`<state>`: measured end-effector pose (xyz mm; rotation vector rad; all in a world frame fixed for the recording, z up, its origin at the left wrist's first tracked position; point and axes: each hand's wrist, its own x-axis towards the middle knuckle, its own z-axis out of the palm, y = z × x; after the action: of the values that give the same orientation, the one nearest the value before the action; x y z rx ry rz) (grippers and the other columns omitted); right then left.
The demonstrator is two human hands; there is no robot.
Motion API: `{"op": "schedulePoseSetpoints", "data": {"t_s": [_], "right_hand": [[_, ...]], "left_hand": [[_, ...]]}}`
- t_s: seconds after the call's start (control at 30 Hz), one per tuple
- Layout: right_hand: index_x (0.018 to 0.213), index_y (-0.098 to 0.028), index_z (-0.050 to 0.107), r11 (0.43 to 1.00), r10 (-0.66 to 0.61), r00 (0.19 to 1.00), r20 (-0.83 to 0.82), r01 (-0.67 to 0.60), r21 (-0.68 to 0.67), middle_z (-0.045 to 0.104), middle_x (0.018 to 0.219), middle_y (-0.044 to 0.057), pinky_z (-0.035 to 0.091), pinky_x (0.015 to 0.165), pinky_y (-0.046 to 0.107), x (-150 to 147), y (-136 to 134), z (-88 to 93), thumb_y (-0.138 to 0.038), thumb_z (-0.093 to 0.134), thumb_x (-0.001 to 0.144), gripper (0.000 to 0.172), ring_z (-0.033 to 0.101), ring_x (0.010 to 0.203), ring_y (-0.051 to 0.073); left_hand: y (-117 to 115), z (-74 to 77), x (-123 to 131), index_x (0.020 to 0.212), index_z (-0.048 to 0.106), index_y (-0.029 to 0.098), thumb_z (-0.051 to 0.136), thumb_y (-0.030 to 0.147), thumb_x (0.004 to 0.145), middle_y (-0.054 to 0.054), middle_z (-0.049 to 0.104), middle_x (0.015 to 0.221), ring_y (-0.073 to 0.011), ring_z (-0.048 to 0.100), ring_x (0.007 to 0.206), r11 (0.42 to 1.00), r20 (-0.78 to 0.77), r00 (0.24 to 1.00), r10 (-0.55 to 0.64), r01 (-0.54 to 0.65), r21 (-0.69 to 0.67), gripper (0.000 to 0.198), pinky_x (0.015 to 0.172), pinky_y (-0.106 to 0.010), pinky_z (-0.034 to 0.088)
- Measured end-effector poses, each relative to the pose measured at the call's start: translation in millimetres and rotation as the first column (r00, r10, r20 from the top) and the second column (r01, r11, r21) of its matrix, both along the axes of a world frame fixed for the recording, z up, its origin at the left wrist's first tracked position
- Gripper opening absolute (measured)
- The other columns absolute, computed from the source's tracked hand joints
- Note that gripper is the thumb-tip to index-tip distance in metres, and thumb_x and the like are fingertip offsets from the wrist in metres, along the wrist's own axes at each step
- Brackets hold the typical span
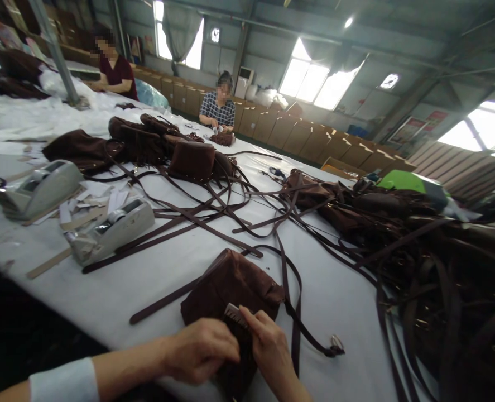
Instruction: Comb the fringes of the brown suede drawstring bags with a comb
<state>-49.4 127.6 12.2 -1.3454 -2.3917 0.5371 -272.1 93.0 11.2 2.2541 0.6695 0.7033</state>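
Observation:
A dark brown bag (pixel 239 273) lies on the white table near its front edge, its long strap trailing to the right and ending in a metal clasp (pixel 336 345). Over the bag, my right hand (pixel 270 343) pinches a small pale strip with a toothed or printed face (pixel 235 315) between thumb and fingers. My left hand (pixel 203 349) is curled closed against the bag's lower left part, and its fingertips are turned away, so what they grip is hidden. The lower part of the bag lies between both hands.
Two grey tape dispensers (pixel 113 231) (pixel 42 190) stand at the left among paper scraps. Brown bags (pixel 192 159) and tangled straps lie behind, with a large pile (pixel 398 223) at the right. Two people (pixel 217 109) (pixel 115 72) sit across the table.

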Motion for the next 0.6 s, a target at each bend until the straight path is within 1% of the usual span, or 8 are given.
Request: {"op": "schedulePoseSetpoints", "data": {"t_s": [0.07,0.1,0.17,0.23,0.33,0.4,0.5,0.6], "right_hand": [[0.125,-0.026,0.064,0.996,0.051,0.986,0.159,-0.062,0.066,0.062,0.076,0.006,0.048,0.065,0.025,-7.0,7.2,0.9,-0.009,0.034,0.089,0.050,0.060,0.069,0.017],[0.125,-0.027,0.064,0.993,0.077,0.975,0.210,-0.095,0.073,0.062,0.077,0.006,0.047,0.066,0.026,-7.8,8.5,1.2,-0.007,0.035,0.088,0.051,0.059,0.071,0.018],[0.125,-0.027,0.064,0.991,0.116,0.960,0.255,-0.131,0.043,0.063,0.080,0.007,0.046,0.068,0.026,-4.0,6.1,0.4,-0.005,0.037,0.086,0.052,0.060,0.075,0.018],[0.125,-0.028,0.063,0.993,0.119,0.958,0.260,-0.113,-0.036,0.065,0.081,0.006,0.046,0.068,0.025,5.1,-2.1,-2.0,-0.006,0.039,0.085,0.052,0.061,0.077,0.018],[0.125,-0.029,0.063,0.983,0.090,0.983,0.162,-0.062,-0.170,0.070,0.093,0.006,0.048,0.072,0.024,19.1,-20.0,-5.1,-0.008,0.038,0.086,0.051,0.065,0.084,0.018],[0.125,-0.028,0.063,0.968,0.084,0.995,0.054,-0.069,-0.239,0.071,0.099,0.007,0.049,0.075,0.024,25.6,-31.5,-6.6,-0.011,0.036,0.088,0.048,0.066,0.089,0.017],[0.121,-0.025,0.066,0.957,0.123,0.992,0.015,-0.115,-0.266,0.072,0.084,0.006,0.049,0.067,0.022,35.3,-47.1,-14.7,-0.020,0.035,0.093,0.042,0.066,0.075,0.016],[0.116,-0.028,0.069,0.961,0.227,0.971,0.080,-0.210,-0.180,0.067,0.065,0.002,0.045,0.052,0.020,52.4,-65.6,-34.3,-0.026,0.040,0.092,0.038,0.061,0.055,0.014]], "left_hand": [[20.0,-2.2,-5.9,0.120,0.058,0.022,0.047,0.025,0.095,-0.009,0.061,0.118,-0.0216,0.060,0.104,0.984,-0.057,0.982,0.181,-0.181,0.004,0.027,0.095,-0.039,0.048],[31.5,-5.1,-7.5,0.122,0.056,0.020,0.051,0.031,0.095,-0.010,0.058,0.123,-0.0234,0.058,0.108,0.971,-0.081,0.967,0.240,-0.240,0.018,0.030,0.095,-0.044,0.048],[50.7,-13.3,-7.4,0.126,0.053,0.018,0.057,0.040,0.093,-0.012,0.051,0.132,-0.0273,0.053,0.116,0.962,-0.101,0.957,0.273,-0.271,0.033,0.040,0.099,-0.052,0.045],[60.1,-23.1,-3.2,0.129,0.052,0.019,0.055,0.041,0.094,-0.012,0.047,0.138,-0.0295,0.047,0.124,0.959,-0.115,0.952,0.283,-0.280,0.040,0.042,0.105,-0.054,0.038],[58.4,-36.0,4.9,0.136,0.048,0.021,0.040,0.035,0.099,-0.010,0.041,0.147,-0.0290,0.034,0.136,0.959,-0.173,0.944,0.282,-0.272,0.077,0.040,0.114,-0.050,0.024],[54.0,-41.4,8.0,0.139,0.046,0.020,0.035,0.031,0.100,-0.009,0.041,0.148,-0.0272,0.029,0.139,0.957,-0.245,0.927,0.283,-0.255,0.138,0.041,0.116,-0.045,0.019],[51.2,-45.2,8.6,0.140,0.043,0.019,0.036,0.028,0.099,-0.008,0.040,0.149,-0.0273,0.025,0.141,0.947,-0.316,0.898,0.305,-0.251,0.200,0.043,0.116,-0.043,0.020],[52.0,-47.3,8.0,0.141,0.042,0.021,0.040,0.027,0.097,-0.006,0.038,0.150,-0.0297,0.023,0.142,0.936,-0.318,0.884,0.343,-0.293,0.195,0.044,0.114,-0.044,0.024]]}}
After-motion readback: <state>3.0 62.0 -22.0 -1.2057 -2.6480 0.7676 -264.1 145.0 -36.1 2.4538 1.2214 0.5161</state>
